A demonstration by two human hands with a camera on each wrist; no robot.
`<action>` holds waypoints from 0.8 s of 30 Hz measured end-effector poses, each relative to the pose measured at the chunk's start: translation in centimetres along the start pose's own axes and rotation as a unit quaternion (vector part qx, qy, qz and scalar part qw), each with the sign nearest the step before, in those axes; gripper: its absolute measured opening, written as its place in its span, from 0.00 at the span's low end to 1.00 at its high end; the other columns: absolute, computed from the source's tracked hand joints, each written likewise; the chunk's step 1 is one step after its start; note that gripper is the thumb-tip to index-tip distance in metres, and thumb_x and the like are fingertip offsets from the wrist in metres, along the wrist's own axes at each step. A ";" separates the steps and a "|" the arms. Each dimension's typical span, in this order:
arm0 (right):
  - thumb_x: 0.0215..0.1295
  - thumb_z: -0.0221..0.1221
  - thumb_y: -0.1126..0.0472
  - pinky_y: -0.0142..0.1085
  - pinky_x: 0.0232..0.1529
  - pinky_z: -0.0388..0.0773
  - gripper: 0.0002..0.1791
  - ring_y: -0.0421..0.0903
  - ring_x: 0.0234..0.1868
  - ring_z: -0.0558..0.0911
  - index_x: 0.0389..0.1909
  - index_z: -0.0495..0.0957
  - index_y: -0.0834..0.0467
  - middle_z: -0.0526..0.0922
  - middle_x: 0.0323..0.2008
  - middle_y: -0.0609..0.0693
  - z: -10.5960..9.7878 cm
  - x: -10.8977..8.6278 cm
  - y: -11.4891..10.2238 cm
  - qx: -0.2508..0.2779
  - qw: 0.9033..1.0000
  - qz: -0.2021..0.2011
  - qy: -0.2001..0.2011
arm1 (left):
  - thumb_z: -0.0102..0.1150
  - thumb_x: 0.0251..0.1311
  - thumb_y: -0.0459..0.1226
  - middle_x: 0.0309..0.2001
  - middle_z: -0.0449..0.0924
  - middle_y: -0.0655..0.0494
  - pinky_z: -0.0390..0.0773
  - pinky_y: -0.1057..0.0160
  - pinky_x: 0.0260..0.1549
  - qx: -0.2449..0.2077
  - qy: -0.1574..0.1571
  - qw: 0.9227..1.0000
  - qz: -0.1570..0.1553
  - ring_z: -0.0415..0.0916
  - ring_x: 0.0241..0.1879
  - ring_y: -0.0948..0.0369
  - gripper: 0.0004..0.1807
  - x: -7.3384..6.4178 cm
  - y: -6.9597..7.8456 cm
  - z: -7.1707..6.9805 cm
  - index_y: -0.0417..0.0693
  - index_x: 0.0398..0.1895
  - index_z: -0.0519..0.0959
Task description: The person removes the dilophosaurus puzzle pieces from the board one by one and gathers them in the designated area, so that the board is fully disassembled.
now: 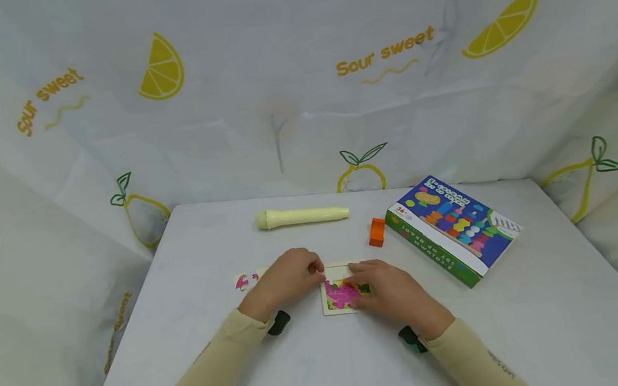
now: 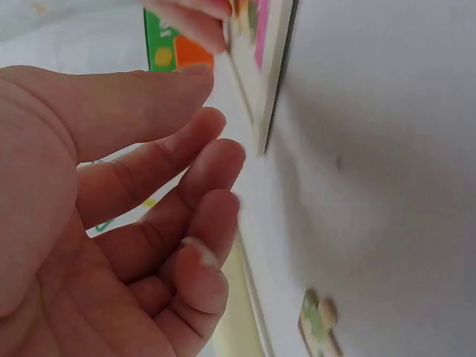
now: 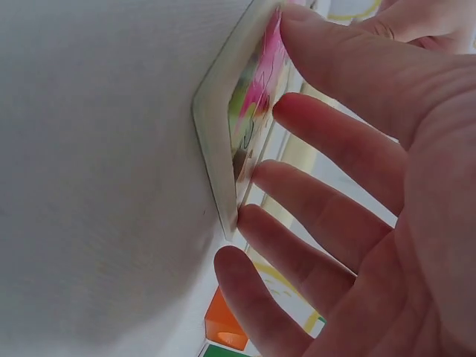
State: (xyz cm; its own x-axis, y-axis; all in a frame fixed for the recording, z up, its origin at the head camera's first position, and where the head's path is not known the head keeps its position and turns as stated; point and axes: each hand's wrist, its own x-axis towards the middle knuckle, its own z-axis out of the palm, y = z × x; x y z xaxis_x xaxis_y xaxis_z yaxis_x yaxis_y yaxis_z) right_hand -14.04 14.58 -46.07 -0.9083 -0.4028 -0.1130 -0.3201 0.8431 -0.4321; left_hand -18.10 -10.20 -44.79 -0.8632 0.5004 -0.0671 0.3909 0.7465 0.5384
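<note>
A small jigsaw puzzle in a pale tray (image 1: 341, 312) lies mid-table, its pink and green picture (image 1: 340, 294) filling the lower part. My right hand (image 1: 389, 287) is over the tray's right side. Seen from the right wrist, its spread fingers (image 3: 327, 201) touch the picture and the tray's edge, gripping nothing. At the tray's upper left corner hovers my left hand (image 1: 289, 277); in the left wrist view its loosely bent fingers (image 2: 212, 167) hold nothing. Left of that hand lie loose puzzle pieces (image 1: 242, 281), partly hidden by it. One blurred piece (image 2: 318, 323) shows in the left wrist view.
Behind the hands lies a pale yellow toy microphone (image 1: 302, 217). An orange block (image 1: 377, 232) stands beside a blue and green toy box (image 1: 452, 229) at the right. White printed cloth (image 1: 260, 142) rises behind the table (image 1: 324, 369) and along both sides.
</note>
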 end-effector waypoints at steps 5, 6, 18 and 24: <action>0.64 0.77 0.47 0.55 0.73 0.77 0.23 0.52 0.78 0.75 0.60 0.90 0.45 0.81 0.72 0.47 0.3 0.1 -0.2 -0.006 1.000 -0.005 0.007 | 0.73 0.69 0.42 0.34 0.77 0.60 0.76 0.63 0.41 0.030 -0.005 1.000 0.004 0.72 0.36 0.63 0.07 -0.1 0.3 1.2 0.50 0.42 0.87; 0.64 0.77 0.47 0.55 0.73 0.77 0.23 0.52 0.78 0.75 0.60 0.90 0.45 0.82 0.72 0.47 0.3 0.1 -0.2 -0.008 1.000 -0.003 0.009 | 0.74 0.68 0.44 0.34 0.77 0.61 0.76 0.63 0.41 0.034 -0.007 0.999 0.005 0.72 0.37 0.63 0.08 0.0 0.4 1.4 0.50 0.42 0.87; 0.63 0.78 0.48 0.56 0.73 0.76 0.24 0.53 0.78 0.74 0.60 0.90 0.46 0.81 0.72 0.47 0.3 -0.1 -0.2 -0.003 1.000 0.019 0.004 | 0.77 0.64 0.47 0.39 0.79 0.59 0.77 0.62 0.43 0.010 -0.027 1.000 -0.006 0.73 0.38 0.63 0.11 0.2 0.8 1.9 0.52 0.39 0.87; 0.63 0.78 0.50 0.57 0.73 0.76 0.24 0.53 0.79 0.74 0.60 0.89 0.46 0.81 0.73 0.47 0.3 -0.1 -0.3 -0.001 1.000 0.020 0.004 | 0.76 0.66 0.48 0.39 0.78 0.58 0.75 0.63 0.41 0.014 -0.024 1.000 -0.006 0.72 0.37 0.63 0.11 0.2 0.7 2.0 0.54 0.39 0.86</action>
State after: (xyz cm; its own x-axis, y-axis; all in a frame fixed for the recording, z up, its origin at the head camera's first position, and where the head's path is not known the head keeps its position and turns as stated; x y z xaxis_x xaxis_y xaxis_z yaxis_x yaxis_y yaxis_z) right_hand -13.77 14.26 -46.15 -0.9226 -0.3657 -0.1226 -0.2839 0.8590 -0.4260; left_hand -17.34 -8.74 -46.12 -0.8519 0.5112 -0.1136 0.3899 0.7640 0.5141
